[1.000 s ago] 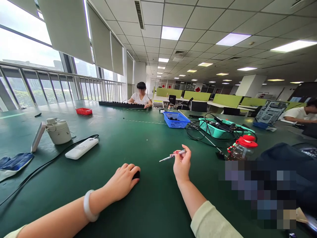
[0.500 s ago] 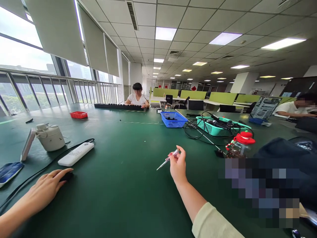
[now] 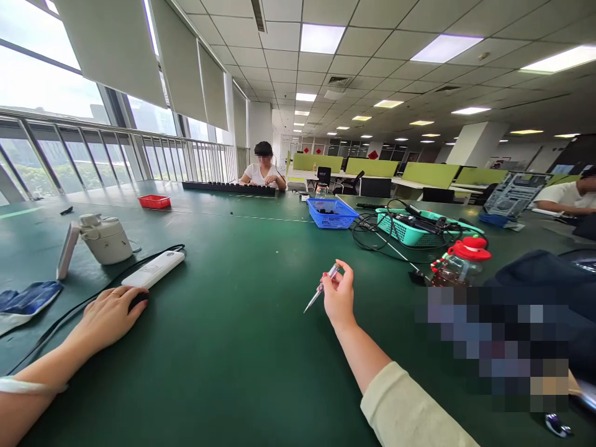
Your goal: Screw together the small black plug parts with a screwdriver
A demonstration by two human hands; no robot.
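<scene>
My right hand (image 3: 339,298) is raised over the green table (image 3: 242,323) and pinches a small clear-handled screwdriver (image 3: 321,288), its metal tip pointing down and left. My left hand (image 3: 109,315) lies on the table at the left, fingers curled over a small black object (image 3: 138,302) that is mostly hidden. A white remote-like device (image 3: 153,270) lies just beyond that hand, beside a black cable (image 3: 69,318).
A white pot-like appliance (image 3: 106,238) and a leaning tablet (image 3: 67,251) stand at the left, a blue cloth (image 3: 25,299) nearer. A blue basket (image 3: 331,213), a teal basket (image 3: 410,230) of cables and a red-lidded jar (image 3: 459,264) stand at right. People sit at the far end and right.
My left hand slid the black object from the table's middle far to the left, near the white device. My right hand tilted the screwdriver's tip downward.
</scene>
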